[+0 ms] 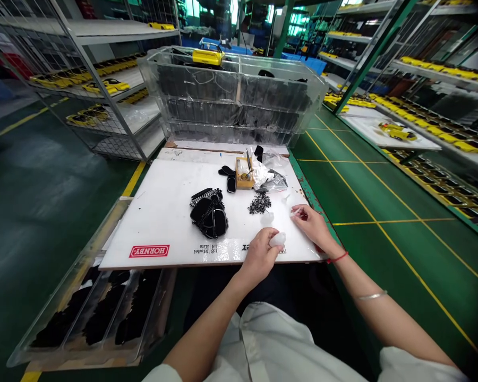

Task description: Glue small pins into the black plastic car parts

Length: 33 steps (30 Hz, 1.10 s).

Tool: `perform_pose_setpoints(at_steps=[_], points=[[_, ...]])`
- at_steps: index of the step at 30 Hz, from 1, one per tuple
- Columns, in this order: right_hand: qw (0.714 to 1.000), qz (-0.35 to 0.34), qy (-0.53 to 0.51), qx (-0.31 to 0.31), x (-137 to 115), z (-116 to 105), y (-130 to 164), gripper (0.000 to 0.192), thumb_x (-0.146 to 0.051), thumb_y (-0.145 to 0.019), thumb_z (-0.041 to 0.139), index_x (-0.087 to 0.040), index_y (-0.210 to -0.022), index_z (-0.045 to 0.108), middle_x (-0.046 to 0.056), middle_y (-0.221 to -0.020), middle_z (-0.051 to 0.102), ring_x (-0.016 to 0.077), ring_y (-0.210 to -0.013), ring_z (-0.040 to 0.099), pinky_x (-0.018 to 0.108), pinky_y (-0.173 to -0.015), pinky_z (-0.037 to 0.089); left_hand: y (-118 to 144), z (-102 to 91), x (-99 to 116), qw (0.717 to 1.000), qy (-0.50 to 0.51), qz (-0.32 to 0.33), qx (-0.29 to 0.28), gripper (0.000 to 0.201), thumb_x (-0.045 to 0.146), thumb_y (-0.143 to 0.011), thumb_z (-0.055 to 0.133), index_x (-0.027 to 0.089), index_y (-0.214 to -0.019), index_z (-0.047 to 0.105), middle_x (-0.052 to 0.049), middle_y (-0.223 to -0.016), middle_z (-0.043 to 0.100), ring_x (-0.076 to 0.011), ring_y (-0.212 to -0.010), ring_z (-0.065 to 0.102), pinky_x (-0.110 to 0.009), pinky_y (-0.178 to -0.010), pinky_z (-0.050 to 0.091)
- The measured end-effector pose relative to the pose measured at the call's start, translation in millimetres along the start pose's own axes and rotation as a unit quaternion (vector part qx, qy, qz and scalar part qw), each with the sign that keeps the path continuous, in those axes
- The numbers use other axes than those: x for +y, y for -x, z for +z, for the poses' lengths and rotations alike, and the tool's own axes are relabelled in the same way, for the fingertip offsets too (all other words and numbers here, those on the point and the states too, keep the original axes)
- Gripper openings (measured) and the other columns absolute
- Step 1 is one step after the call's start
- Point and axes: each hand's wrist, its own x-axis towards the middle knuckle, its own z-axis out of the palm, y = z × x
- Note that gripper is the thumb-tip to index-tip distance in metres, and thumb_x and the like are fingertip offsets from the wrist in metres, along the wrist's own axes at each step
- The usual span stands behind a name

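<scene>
Over the front of the white table board (163,201), my left hand (259,254) is closed around a small translucent white cup-like piece (278,240). To its right, my right hand (314,228) pinches a thin whitish sliver (295,212) between thumb and fingertips; its exact kind is too small to tell. Just beyond my left hand lies another translucent piece (267,218). Behind that is a loose pile of tiny black parts (259,203). Left of the pile, several black parts with silvery trim (209,213) are heaped together.
At the board's back stand a small yellowish box (244,178) with a slim tool, and clear plastic bags (274,181). Large clear bins (235,101) rise behind. A divided tray of black parts (103,307) sits low left. Racks with yellow model car bodies (454,74) flank both sides.
</scene>
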Motion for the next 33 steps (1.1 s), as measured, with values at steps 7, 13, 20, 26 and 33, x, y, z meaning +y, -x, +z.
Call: perform_pose_setpoints(at_steps=[7,13,20,26,33], points=[[0.997,0.038,-0.047,0.038,-13,-14,35,0.043,-0.042,-0.077,0.061,-0.017,-0.111,0.054,0.012,-0.104,0.062,0.0219,-0.089,0.059,0.043,-0.087,0.047,0,0.6,4,0.997,-0.049,-0.027,0.045,0.041,0.019,-0.073,0.066,0.022,-0.111,0.05,0.001,-0.093,0.061,-0.0113,-0.071,0.058,-0.029,-0.074,0.05],[0.979,0.043,-0.165,-0.115,-48,2,81,0.038,-0.045,-0.078,0.064,-0.021,-0.106,0.061,0.007,-0.102,0.067,0.0212,-0.095,0.062,0.036,-0.086,0.051,-2,10.1,1,1.0,-0.024,0.001,0.015,0.051,0.016,-0.073,0.065,0.023,-0.12,0.044,0.001,-0.093,0.061,-0.0117,-0.077,0.059,-0.029,-0.077,0.05],[0.96,0.084,-0.248,-0.097,-60,7,83,0.033,-0.046,-0.077,0.064,-0.021,-0.099,0.059,0.006,-0.1,0.067,0.0215,-0.094,0.061,0.037,-0.085,0.052,3,3.4,1,0.998,-0.037,0.06,0.002,0.047,0.016,-0.076,0.064,0.022,-0.119,0.045,-0.006,-0.111,0.052,-0.0148,-0.093,0.058,-0.03,-0.08,0.053],[0.958,0.124,-0.253,-0.051,-54,1,76,0.04,-0.048,-0.073,0.066,-0.02,-0.1,0.057,0.008,-0.094,0.065,0.0203,-0.081,0.062,0.034,-0.068,0.055,-13,-22.4,9,0.966,-0.201,0.101,0.125,0.032,0.017,-0.086,0.051,0.02,-0.118,0.049,-0.009,-0.112,0.051,-0.0209,-0.104,0.052,-0.037,-0.088,0.048],[0.984,0.093,-0.15,-0.041,-47,-1,72,0.047,-0.049,-0.077,0.06,-0.02,-0.113,0.057,0.003,-0.079,0.063,0.0179,-0.068,0.056,0.034,-0.065,0.05,-41,-18.1,1,0.935,-0.312,0.137,0.095,0.033,0.024,-0.087,0.054,0.016,-0.119,0.049,-0.011,-0.111,0.055,-0.0242,-0.107,0.05,-0.044,-0.095,0.041]])
